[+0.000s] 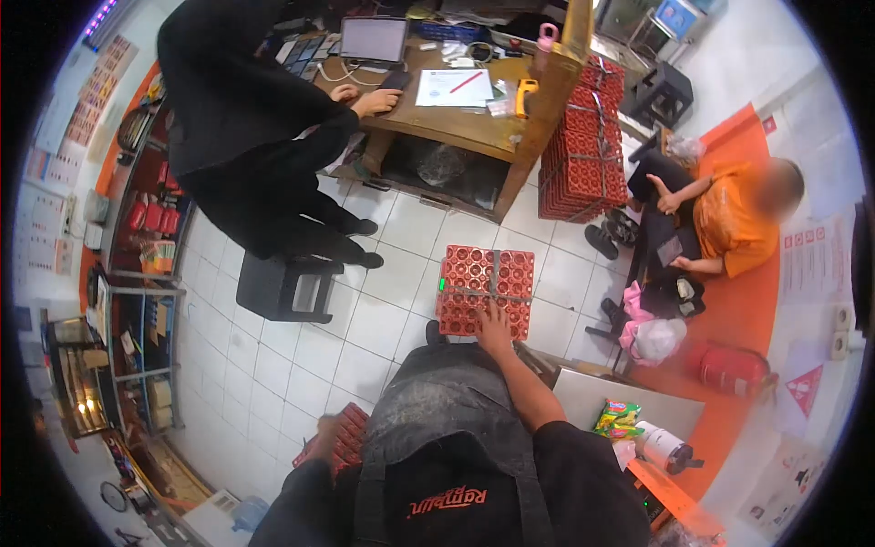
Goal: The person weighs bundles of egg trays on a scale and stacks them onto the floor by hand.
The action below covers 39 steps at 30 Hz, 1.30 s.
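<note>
A strapped stack of red egg trays [467,273] is in front of my legs, above the white tile floor. My right hand [495,330] is at its near edge, fingers reaching over the top to the dark strap that crosses it. The fingertips appear to hook this strap. Down at my left side is a second stack of red egg trays [351,434], partly hidden by my apron [447,392]. My left hand [324,440] is against its outer side; the fingers are smeared, so their grip is unclear.
A person in black [237,118] stands by a wooden desk [474,128] with a laptop [374,39]. A black stool [287,287] is behind them. Tall tied egg tray stacks [583,155] stand beside the desk. Someone in orange [734,219] sits at right, near a white-topped table [583,406].
</note>
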Each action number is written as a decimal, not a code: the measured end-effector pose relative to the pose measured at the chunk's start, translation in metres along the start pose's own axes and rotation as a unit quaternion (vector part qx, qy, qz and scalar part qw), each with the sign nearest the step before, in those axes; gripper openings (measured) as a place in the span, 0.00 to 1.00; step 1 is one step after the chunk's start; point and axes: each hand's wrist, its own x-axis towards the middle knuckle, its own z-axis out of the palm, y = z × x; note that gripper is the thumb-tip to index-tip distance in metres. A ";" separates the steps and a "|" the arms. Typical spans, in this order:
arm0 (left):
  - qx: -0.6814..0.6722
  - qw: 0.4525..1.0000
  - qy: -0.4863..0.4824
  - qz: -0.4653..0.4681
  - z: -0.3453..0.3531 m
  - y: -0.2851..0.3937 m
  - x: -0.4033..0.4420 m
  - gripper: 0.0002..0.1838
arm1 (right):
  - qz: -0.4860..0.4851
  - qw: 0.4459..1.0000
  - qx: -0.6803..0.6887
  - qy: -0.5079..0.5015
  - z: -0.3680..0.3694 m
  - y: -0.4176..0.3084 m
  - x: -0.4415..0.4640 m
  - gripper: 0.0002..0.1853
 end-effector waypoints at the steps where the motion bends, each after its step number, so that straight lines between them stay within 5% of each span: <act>1: -0.057 0.997 0.016 -0.050 0.002 -0.019 -0.021 0.12 | -0.008 1.000 -0.005 -0.001 0.011 0.002 -0.006 0.29; 3: -0.154 0.980 0.037 -0.117 0.010 -0.043 -0.053 0.12 | 0.033 0.997 -0.024 -0.070 0.029 0.004 -0.013 0.27; 5: -0.210 0.974 0.036 -0.079 0.027 -0.022 -0.046 0.12 | 0.044 0.988 0.016 -0.149 0.020 -0.004 -0.016 0.25; 6: -0.235 0.970 0.035 -0.048 0.034 -0.005 -0.039 0.12 | 0.061 0.970 0.060 -0.226 0.015 -0.007 -0.020 0.23; 9: -0.343 0.934 0.038 0.090 0.044 0.065 -0.009 0.13 | 0.051 0.975 0.089 -0.197 0.035 -0.005 -0.029 0.18; 13: -0.496 0.803 0.082 0.321 0.027 0.141 0.031 0.16 | 0.099 0.943 0.136 -0.286 0.044 -0.001 -0.025 0.18; 16: -0.446 0.792 0.078 0.410 -0.018 0.165 0.046 0.15 | 0.138 0.945 0.194 -0.226 0.046 0.000 -0.032 0.18; 17: -0.448 0.790 0.076 0.411 -0.036 0.169 0.037 0.15 | 0.161 0.927 0.228 -0.250 0.045 0.003 -0.033 0.18; 19: -0.603 0.788 -0.069 0.107 -0.068 0.170 0.015 0.14 | 0.167 0.926 0.221 -0.258 0.042 0.006 -0.036 0.18; 28: -0.576 0.810 -0.102 -0.030 -0.043 0.101 0.027 0.21 | 0.260 0.913 0.248 -0.194 0.056 0.024 -0.079 0.20; 30: -0.573 0.811 -0.122 -0.022 -0.023 0.097 0.032 0.20 | 0.271 0.907 0.268 -0.179 0.059 0.027 -0.087 0.20; 34: -0.435 0.885 -0.061 0.158 0.005 0.104 0.049 0.17 | 0.275 0.905 0.287 -0.155 0.039 0.011 -0.084 0.19; 36: -0.162 0.891 0.103 0.411 0.016 0.110 0.063 0.16 | 0.273 0.904 0.281 -0.171 0.040 0.010 -0.082 0.19; 37: -0.362 0.896 0.010 0.258 0.014 0.122 0.055 0.16 | 0.270 0.902 0.292 -0.168 0.045 0.013 -0.082 0.19; 39: -0.371 0.888 0.009 0.273 -0.002 0.138 0.045 0.16 | 0.269 0.900 0.300 -0.169 0.046 0.016 -0.086 0.20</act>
